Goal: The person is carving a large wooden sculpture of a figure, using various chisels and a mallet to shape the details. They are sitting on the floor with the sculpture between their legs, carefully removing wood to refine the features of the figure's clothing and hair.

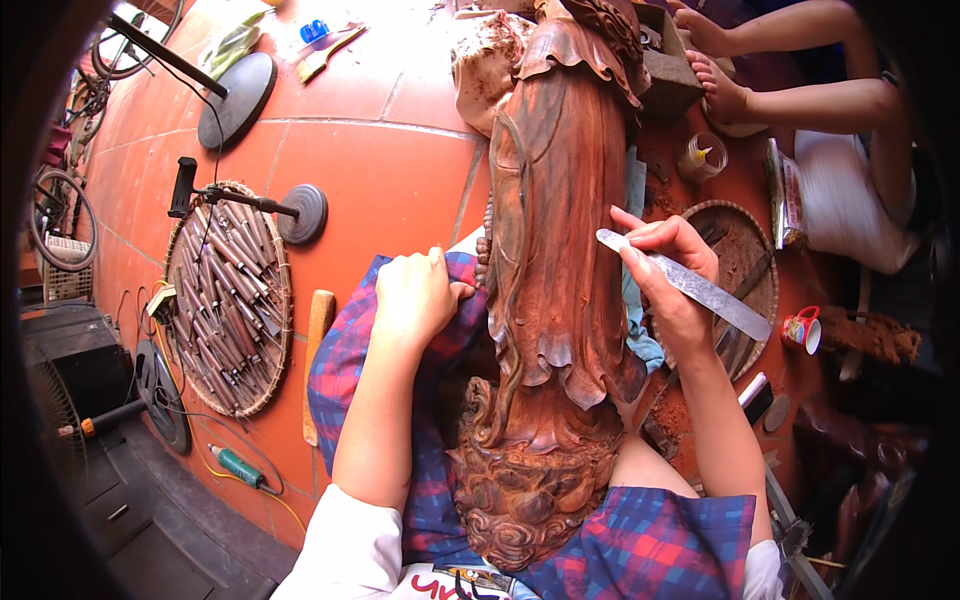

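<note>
A large reddish-brown wood carving (570, 220) of a robed figure lies lengthwise over my lap, its scrolled base (540, 480) between my thighs. My right hand (675, 285) pinches a flat grey metal scraper (705, 290) with a rounded tip. That tip sits at the right side of the carved robe; whether it touches the wood I cannot tell. My left hand (418, 295) is closed and rests on the plaid shorts (350, 350) over my left knee, beside the carving's left edge. Its fingertips are curled under and hidden. Light blue cloth (640, 335) shows under the carving's right side.
Left of me, a round basket (288, 300) holds several wood-handled carving tools, near a wooden mallet (317, 345) and a green power tool (236, 466). On the right are another basket (770, 240), a jar (702, 157), a red cup (802, 330) and another person's feet (725, 90).
</note>
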{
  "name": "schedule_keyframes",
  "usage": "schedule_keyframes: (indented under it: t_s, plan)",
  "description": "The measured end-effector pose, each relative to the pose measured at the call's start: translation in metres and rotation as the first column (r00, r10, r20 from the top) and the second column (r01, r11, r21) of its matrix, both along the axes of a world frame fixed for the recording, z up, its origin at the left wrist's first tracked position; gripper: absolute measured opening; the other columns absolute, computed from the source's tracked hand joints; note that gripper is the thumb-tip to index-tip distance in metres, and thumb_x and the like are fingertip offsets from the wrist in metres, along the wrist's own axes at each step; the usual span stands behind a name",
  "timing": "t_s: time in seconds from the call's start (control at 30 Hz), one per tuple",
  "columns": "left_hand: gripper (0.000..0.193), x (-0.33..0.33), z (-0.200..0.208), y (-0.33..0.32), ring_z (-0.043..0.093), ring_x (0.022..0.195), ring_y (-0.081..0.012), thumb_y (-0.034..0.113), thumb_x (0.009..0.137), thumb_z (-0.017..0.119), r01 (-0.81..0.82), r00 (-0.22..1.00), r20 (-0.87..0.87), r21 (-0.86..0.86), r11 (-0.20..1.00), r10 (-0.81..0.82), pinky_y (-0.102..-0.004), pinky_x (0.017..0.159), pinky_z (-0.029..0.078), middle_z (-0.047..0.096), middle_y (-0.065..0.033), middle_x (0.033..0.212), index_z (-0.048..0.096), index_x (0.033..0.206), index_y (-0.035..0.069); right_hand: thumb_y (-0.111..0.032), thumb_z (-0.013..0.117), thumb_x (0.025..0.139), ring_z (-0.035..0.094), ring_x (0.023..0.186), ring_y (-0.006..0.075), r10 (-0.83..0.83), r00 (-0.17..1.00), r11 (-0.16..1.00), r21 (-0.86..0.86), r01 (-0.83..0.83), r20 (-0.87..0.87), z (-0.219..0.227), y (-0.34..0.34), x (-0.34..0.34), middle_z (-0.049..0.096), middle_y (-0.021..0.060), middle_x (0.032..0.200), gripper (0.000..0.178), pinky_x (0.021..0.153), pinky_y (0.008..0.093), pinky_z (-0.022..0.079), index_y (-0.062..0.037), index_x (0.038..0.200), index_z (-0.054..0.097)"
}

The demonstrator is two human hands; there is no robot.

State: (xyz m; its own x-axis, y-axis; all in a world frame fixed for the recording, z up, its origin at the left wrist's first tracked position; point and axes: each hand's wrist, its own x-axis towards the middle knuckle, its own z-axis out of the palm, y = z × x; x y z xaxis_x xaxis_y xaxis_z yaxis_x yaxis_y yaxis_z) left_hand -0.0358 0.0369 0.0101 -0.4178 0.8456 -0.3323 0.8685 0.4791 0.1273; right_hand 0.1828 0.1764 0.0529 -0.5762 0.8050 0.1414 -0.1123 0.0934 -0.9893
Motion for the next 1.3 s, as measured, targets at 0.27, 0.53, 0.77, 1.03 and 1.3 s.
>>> schedule_keyframes:
  t_s: [0.27,0.53,0.77,1.03,1.3]
  plan:
    - [0.052,-0.005,-0.007,0.000,0.066,0.077,-0.0343,0.047,0.072,0.072,0.020,1.000,0.007,-0.004,1.000,-0.020,-0.0425,0.070,0.051,0.066,-0.0185,0.076,0.059,0.090,0.000,0.004,0.064,0.082,0.062,0.087,0.0138,-0.072,0.997,0.995,0.062,0.074,-0.035,-0.006,-0.003,-0.015,0.060,0.0034,0.078,0.010,0.104,0.0480,0.040,-0.0023,0.077,0.057]
    - [0.050,-0.006,-0.005,-0.002,0.066,0.079,-0.0333,0.045,0.072,0.073,0.013,1.000,0.005,-0.008,1.000,-0.013,-0.0415,0.071,0.051,0.066,-0.0184,0.077,0.060,0.090,0.000,0.006,0.062,0.081,0.059,0.077,0.0090,0.013,1.000,0.997,0.071,-0.011,-0.029,-0.010,-0.013,-0.001,0.058,0.0024,0.071,0.015,0.105,0.0516,0.038,-0.0041,0.072,0.055]
    - [0.050,-0.005,-0.007,0.000,0.066,0.079,-0.0332,0.045,0.072,0.073,0.021,1.000,0.010,-0.012,1.000,-0.020,-0.0415,0.071,0.051,0.066,-0.0181,0.078,0.060,0.088,0.000,0.006,0.061,0.081,0.056,0.071,0.0062,-0.073,0.997,0.996,0.040,0.074,-0.020,-0.008,-0.014,-0.007,0.057,0.0009,0.070,0.018,0.106,0.0501,0.037,-0.0050,0.070,0.053]
    - [0.052,-0.007,-0.004,0.000,0.066,0.079,-0.0336,0.047,0.072,0.071,0.015,1.000,0.020,-0.023,1.000,-0.015,-0.0426,0.071,0.051,0.066,-0.0181,0.078,0.060,0.092,0.000,0.005,0.061,0.082,0.056,0.074,0.0064,-0.124,0.992,0.990,-0.075,0.121,-0.039,-0.008,-0.018,-0.009,0.053,-0.0019,0.068,0.020,0.107,0.0485,0.037,-0.0052,0.067,0.053]
    - [0.054,-0.008,-0.004,0.002,0.066,0.080,-0.0332,0.047,0.071,0.073,0.004,1.000,0.018,-0.015,1.000,-0.004,-0.0417,0.071,0.051,0.067,-0.0180,0.080,0.062,0.097,0.002,0.005,0.059,0.084,0.059,0.079,0.0082,-0.102,0.992,0.987,-0.131,0.092,-0.072,-0.004,-0.013,-0.012,0.060,0.0030,0.076,0.016,0.110,0.0496,0.032,-0.0056,0.073,0.052]
